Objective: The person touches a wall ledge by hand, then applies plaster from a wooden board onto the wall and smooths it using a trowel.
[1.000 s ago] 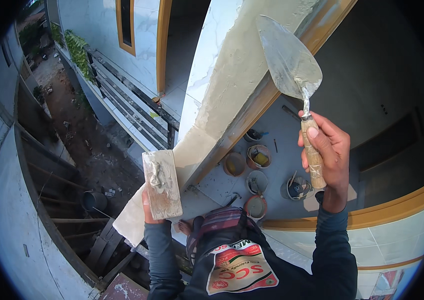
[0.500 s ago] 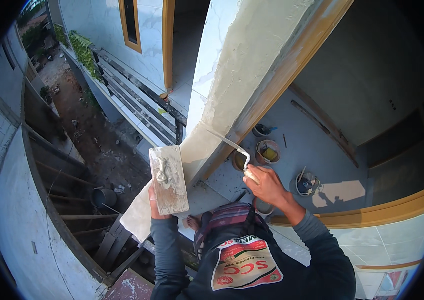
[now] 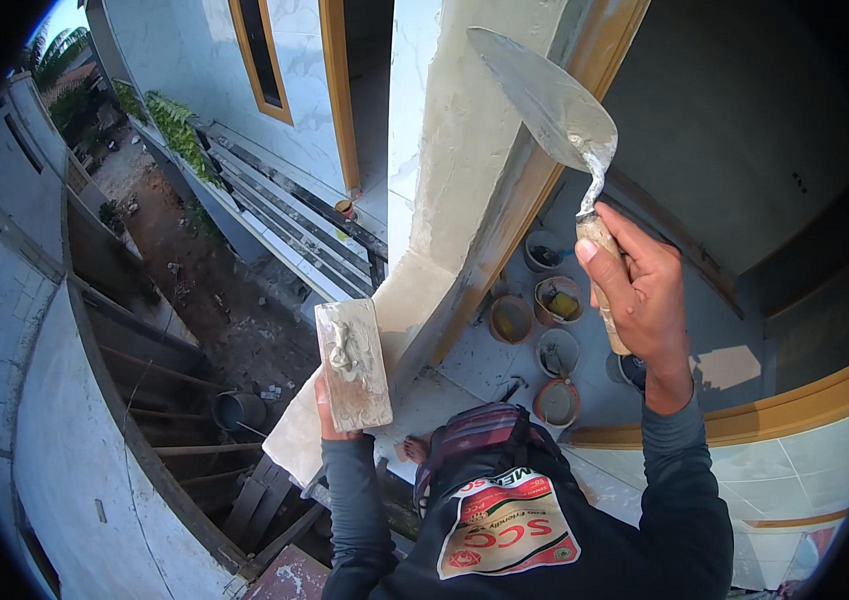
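My right hand point(image 3: 641, 285) is closed round the wooden handle of a pointed trowel point(image 3: 549, 100). The trowel is raised, its blade tilted up and to the left in front of the plastered wall edge point(image 3: 459, 150); whether it touches is hard to judge. Lower left, my left hand point(image 3: 325, 405) supports a rectangular plastering float point(image 3: 362, 388) from underneath, most of its fingers hidden by the board. A small lump of wet plaster point(image 3: 342, 350) lies on the float's upper face. Below the float a pale plastered ledge point(image 3: 294, 435) slopes down to the left.
Several buckets, among them a brown one point(image 3: 511, 320) and a reddish one point(image 3: 556, 403), stand on the tiled floor to the right. An orange-brown frame point(image 3: 504, 265) borders the wall. Dark slats point(image 3: 284, 205) and a drop to bare ground point(image 3: 199, 285) lie left.
My right hand has lifted the trowel up and to the right, turning its blade broadside to view. The float in my left hand stays close to the ledge, and the view has shifted slightly.
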